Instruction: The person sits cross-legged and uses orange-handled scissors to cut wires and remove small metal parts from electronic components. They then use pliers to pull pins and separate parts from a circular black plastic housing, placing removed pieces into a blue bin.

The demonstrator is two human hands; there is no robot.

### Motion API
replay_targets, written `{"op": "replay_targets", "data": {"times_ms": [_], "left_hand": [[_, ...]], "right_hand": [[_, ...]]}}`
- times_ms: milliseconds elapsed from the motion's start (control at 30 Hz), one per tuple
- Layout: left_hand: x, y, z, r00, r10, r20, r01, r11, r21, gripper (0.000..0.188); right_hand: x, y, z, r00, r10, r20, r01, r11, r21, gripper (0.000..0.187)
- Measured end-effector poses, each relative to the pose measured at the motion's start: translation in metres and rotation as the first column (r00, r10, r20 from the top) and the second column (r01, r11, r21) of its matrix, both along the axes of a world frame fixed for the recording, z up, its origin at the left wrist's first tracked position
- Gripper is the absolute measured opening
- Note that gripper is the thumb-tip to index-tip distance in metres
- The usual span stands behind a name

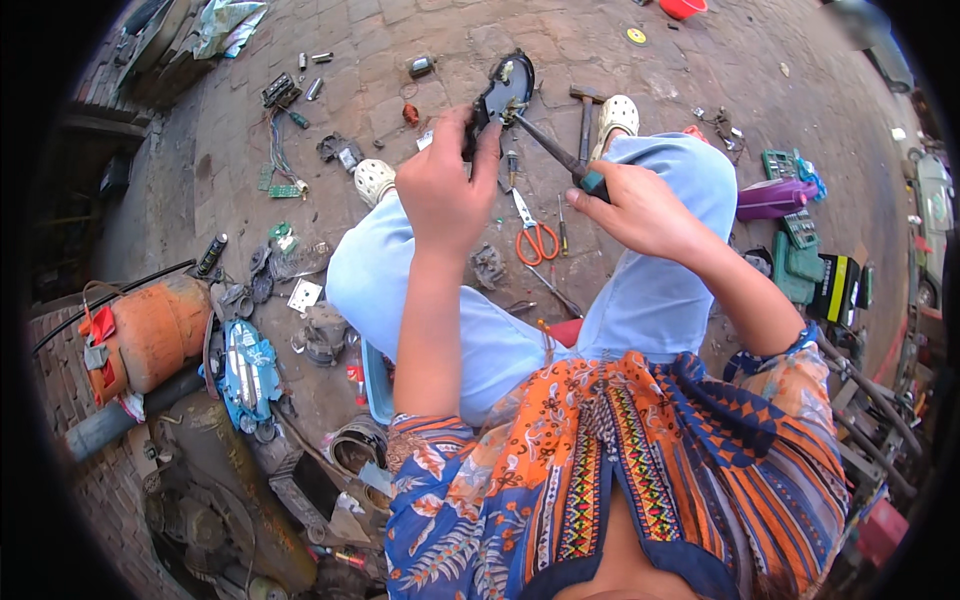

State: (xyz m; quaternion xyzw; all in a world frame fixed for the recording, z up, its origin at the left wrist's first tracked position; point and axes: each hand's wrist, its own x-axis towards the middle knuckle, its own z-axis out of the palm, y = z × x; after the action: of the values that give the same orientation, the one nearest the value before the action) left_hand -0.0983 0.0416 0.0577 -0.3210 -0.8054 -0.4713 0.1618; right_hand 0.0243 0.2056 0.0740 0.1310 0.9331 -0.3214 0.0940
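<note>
My left hand point(447, 185) is closed round the edge of a black rounded housing point(510, 85), which has small yellowish metal parts on its face. My right hand point(640, 208) grips the green handle of a long dark tapered tool point(553, 146). The tool's tip meets the housing close to my left fingertips; whether it is wedged under a part I cannot tell. Below the hands, between my legs, lie orange-handled scissors point(535, 240) and a thin screwdriver point(563, 228). A hammer point(586, 120) rests on the bricks beside my right shoe.
Circuit boards with wires point(283, 188) and small metal parts are scattered to the left. An orange gas cylinder point(165, 330) stands at far left near a blue bag point(250, 365). At right are a purple tool point(775, 198) and green cases point(795, 270). A red bowl point(683, 8) sits far ahead.
</note>
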Motion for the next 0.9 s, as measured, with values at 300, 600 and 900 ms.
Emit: {"op": "replay_targets", "data": {"times_ms": [300,600,900], "left_hand": [[0.005,0.002,0.004,0.999,-0.034,0.018,0.030,0.986,0.162,0.019],[0.018,0.014,0.015,0.846,-0.266,0.462,-0.057,0.816,0.575,0.017],[0.022,0.013,0.026,0.821,-0.262,0.507,-0.023,0.873,0.488,0.016]], "right_hand": [[0.002,-0.011,-0.002,0.999,-0.038,-0.014,0.031,0.940,-0.339,0.040],[0.005,-0.047,-0.032,0.972,-0.195,-0.131,0.038,0.680,-0.732,0.035],[0.007,-0.025,-0.032,0.912,-0.189,-0.363,0.115,0.970,-0.216,0.028]]}}
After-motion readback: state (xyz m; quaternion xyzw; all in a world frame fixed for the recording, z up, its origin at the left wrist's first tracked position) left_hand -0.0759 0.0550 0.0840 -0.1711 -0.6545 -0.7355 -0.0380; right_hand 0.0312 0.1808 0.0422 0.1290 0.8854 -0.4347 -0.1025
